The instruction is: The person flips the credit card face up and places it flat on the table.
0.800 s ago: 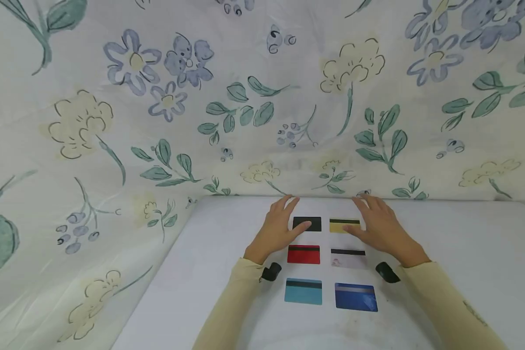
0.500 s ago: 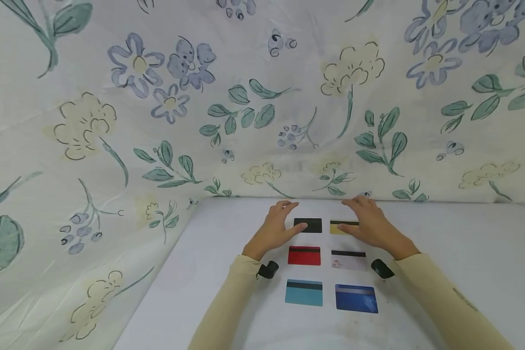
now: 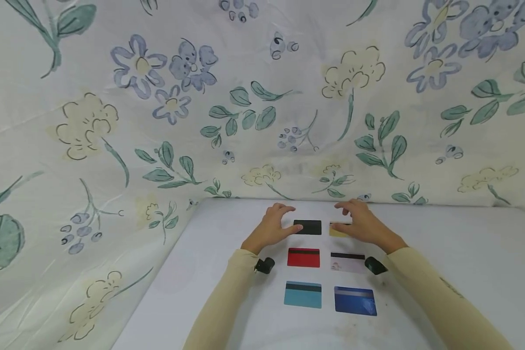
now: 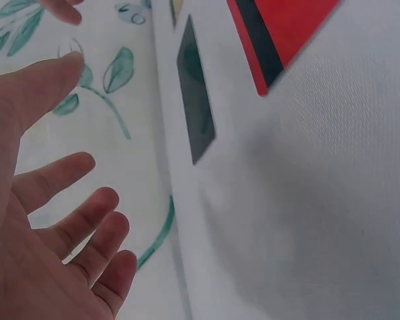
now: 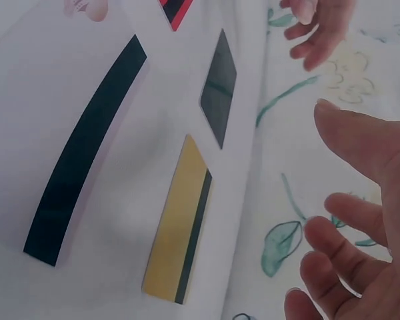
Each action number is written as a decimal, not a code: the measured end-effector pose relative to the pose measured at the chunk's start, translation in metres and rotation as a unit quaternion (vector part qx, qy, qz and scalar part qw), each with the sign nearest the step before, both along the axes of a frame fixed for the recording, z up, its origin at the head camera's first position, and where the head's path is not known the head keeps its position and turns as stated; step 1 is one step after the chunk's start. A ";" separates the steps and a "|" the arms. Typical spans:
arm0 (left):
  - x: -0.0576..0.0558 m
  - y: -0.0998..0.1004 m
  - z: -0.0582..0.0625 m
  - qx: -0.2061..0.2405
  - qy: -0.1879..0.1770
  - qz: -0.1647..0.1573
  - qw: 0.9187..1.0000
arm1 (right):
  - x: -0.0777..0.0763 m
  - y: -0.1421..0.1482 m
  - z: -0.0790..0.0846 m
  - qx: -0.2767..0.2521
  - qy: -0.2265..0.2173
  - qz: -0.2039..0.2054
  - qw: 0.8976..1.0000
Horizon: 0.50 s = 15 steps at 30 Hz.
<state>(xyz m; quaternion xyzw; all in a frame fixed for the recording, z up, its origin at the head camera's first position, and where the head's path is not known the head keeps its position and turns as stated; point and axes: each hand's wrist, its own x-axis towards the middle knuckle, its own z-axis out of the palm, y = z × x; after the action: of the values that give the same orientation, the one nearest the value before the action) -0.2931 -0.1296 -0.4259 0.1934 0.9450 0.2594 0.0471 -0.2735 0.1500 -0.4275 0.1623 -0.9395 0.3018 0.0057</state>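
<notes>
My left hand (image 3: pixel 272 227) hovers beside the black card (image 3: pixel 310 227), its thumb in front of the card's left end in the head view. The left wrist view shows that hand's fingers (image 4: pixel 87 220) loosely bent, with nothing between them. My right hand (image 3: pixel 364 224) hangs over the gold card (image 3: pixel 338 233) and hides its right part from the head camera. In the right wrist view the gold card (image 5: pixel 173 233) lies flat, apart from the relaxed fingers (image 5: pixel 340 247). Nearer lie a red card (image 3: pixel 304 260) and a pale card (image 3: pixel 347 265) with a dark stripe.
Closest to me lie a light blue card (image 3: pixel 303 296) and a dark blue card (image 3: pixel 355 302), completing two columns on the white table (image 3: pixel 192 301). A flowered cloth (image 3: pixel 297 107) rises behind the table's far edge. A black wrist device (image 3: pixel 375 265) sits at my right wrist.
My right hand has moved left, in over the gold card. My left hand has shifted slightly left and down, its thumb sliding back across the black card's view. The cards lie as before.
</notes>
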 end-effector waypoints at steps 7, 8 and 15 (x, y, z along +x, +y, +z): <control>-0.009 -0.007 -0.008 0.021 -0.047 0.010 0.999 | -0.012 -0.009 -0.009 -0.006 -0.040 0.005 0.999; -0.010 -0.007 -0.010 0.023 -0.052 0.013 0.998 | -0.013 -0.010 -0.010 -0.007 -0.045 0.005 0.999; -0.019 -0.007 -0.017 0.004 -0.075 0.009 0.997 | -0.022 -0.013 -0.019 -0.012 -0.074 -0.004 0.997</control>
<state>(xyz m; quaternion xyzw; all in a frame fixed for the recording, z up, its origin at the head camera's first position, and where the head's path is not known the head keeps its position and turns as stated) -0.3118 -0.1363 -0.4427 0.1653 0.9393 0.2775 0.1152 -0.2960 0.1370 -0.4468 0.1355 -0.9343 0.3242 -0.0605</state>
